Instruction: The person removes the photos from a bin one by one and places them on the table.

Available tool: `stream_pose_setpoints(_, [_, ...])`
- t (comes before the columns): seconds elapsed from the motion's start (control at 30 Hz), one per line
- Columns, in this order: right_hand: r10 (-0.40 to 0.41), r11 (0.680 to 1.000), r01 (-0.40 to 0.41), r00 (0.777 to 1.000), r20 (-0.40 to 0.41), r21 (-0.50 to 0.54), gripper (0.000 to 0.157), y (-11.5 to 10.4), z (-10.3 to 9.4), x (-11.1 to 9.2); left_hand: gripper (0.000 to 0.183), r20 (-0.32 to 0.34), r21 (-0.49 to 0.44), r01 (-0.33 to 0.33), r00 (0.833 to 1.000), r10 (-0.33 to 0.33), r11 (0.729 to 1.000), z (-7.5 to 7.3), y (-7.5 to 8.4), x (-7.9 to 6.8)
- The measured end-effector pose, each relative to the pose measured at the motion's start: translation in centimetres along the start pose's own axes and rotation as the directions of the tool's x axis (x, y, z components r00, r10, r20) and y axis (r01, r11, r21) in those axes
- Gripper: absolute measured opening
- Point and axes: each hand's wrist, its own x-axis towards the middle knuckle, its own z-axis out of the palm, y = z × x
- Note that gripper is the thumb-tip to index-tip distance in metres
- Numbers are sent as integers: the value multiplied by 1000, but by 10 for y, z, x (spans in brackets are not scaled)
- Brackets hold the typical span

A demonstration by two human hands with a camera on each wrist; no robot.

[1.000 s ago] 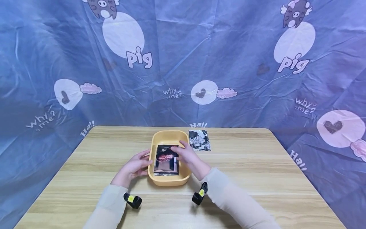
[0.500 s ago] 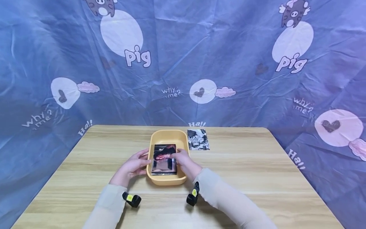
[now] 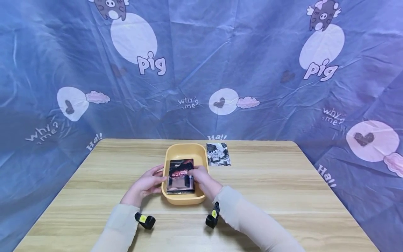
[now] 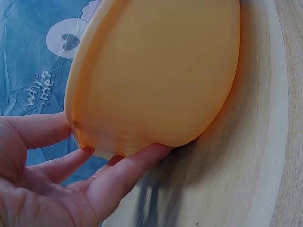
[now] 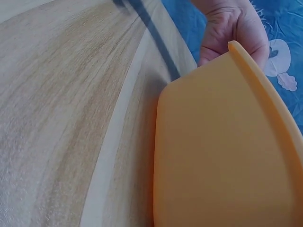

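Observation:
A yellow plastic bin (image 3: 185,200) stands on the table. Its left wall is gripped by my left hand (image 3: 147,184), thumb at the rim and fingers against the outside, as the left wrist view (image 4: 90,189) also shows. Inside the bin lies a small stack of glossy photo prints (image 3: 180,182), the top one dark with a pinkish-red patch. Reaching in over the right side, my right hand (image 3: 204,179) pinches the stack's right edge, thumb on top; its other fingers are mostly hidden. The right wrist view shows the bin's outer wall and my left hand beyond it.
A black-and-white picture print (image 3: 218,154) lies flat on the wooden table (image 3: 267,182), just right of the bin's far corner. A blue patterned curtain (image 3: 195,70) hangs behind the table. Both wrists carry small black cameras.
My right hand, raised over the prints a second ago, has come down to their right edge, and the stack has shifted slightly left. My left hand keeps its hold on the bin.

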Motion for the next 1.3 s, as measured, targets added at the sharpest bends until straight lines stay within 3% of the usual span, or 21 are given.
stream_pose_setpoints(0.13, [5, 999, -6, 1000, -16, -31, 57, 13, 0, 16, 71, 1, 2, 1, 1000, -1, 1000, 0, -1, 0])
stream_pose_setpoints(0.23, [17, 999, -17, 1000, -16, -31, 56, 6, 1, 10, 71, 1, 3, 5, 1000, -5, 1000, 0, 0, 0])
stream_pose_setpoints(0.43, [31, 998, -35, 998, -53, -61, 54, -64, 6, -66, 71, -5, 1, 5, 1000, -5, 1000, 1, 0, 1])
stream_pose_setpoints(0.57, [46, 996, -50, 997, -65, -68, 56, -83, 7, -90, 71, -3, 1, 3, 1000, -3, 1000, 1, -1, 1])
stream_pose_setpoints(1.0, [44, 996, -48, 997, -56, -69, 59, -87, 5, -95, 72, -7, 6, 5, 1000, -5, 1000, 2, -2, 1])
stream_pose_setpoints(1.17, [-25, 999, 22, 996, -80, -47, 60, -82, 8, -92, 71, 4, 8, -1, 1000, 1, 1000, 2, -2, 0])
stream_pose_setpoints(1.2, [-41, 999, 38, 996, -81, -37, 59, -78, 7, -87, 71, 4, 6, -2, 1000, 2, 1000, 2, -2, 0])
stream_pose_setpoints(1.27, [-149, 989, 150, 987, -61, 17, 57, -54, 5, -65, 71, 9, 6, -3, 1000, 3, 1000, 2, -2, 0])
stream_pose_setpoints(1.3, [-158, 987, 159, 986, -58, 26, 57, -50, 4, -61, 71, 9, 4, -4, 1000, 4, 1000, 2, -2, 0])
